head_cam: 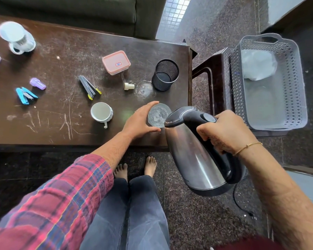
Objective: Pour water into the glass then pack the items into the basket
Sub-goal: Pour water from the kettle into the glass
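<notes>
The pouring stage is judged to be in hand. A stainless-steel electric kettle with a black handle and lid [197, 150] is held tilted, its spout brought over the rim of a clear drinking glass [158, 115] that stands near the front right corner of the scratched dark-brown tabletop [61, 51]. Water appears to be present in the glass, though the level cannot be read with confidence from above.

Packing is judged not yet begun for the tabletop items. A grey perforated plastic basket [296, 78] is set on a dark stool, well apart to the right of the tabletop, and holds only what looks like clear plastic wrapping. Still left out are a pink-lidded plastic box [116, 62], a black mesh pen holder [165, 74], a white ceramic cup [101, 112], a blue stapler [25, 96] and several smaller pieces.

The left hand [139, 121] is curved around the glass, its fingers [149, 105] partly spread and touching the left wall, steadying it. The right hand [226, 132] is clamped firmly on the kettle handle, its fingers [204, 130] closed fully around it.
</notes>
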`<state>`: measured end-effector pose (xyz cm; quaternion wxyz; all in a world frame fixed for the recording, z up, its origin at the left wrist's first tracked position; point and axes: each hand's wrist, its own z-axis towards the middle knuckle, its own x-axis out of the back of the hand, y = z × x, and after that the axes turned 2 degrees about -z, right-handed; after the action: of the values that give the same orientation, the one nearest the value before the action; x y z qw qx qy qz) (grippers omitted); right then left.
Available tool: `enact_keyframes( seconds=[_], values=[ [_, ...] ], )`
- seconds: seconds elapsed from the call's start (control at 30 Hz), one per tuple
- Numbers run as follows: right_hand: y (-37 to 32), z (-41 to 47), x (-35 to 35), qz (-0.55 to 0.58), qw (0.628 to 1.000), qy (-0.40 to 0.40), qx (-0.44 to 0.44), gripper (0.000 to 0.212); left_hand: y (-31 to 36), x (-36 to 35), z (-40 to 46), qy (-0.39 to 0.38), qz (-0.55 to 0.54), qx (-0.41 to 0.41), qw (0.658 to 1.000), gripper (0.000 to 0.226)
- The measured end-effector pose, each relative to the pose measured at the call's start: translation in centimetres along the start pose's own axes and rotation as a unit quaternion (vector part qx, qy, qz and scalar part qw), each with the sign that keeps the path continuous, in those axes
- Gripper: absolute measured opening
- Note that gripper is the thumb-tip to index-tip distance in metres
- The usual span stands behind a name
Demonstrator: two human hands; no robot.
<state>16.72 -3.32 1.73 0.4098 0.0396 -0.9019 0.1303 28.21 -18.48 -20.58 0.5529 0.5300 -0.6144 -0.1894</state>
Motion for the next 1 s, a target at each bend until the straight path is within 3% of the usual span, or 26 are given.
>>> enact_keyframes(
  seconds=[1.0],
  values=[
    [3.9, -1.9, -2.9, 0.124, 0.991, 0.042, 0.022, 0.023, 0.0, 0.1, -0.1, -0.007, -0.007, 0.007, 1.0, 0.096]
  ],
)
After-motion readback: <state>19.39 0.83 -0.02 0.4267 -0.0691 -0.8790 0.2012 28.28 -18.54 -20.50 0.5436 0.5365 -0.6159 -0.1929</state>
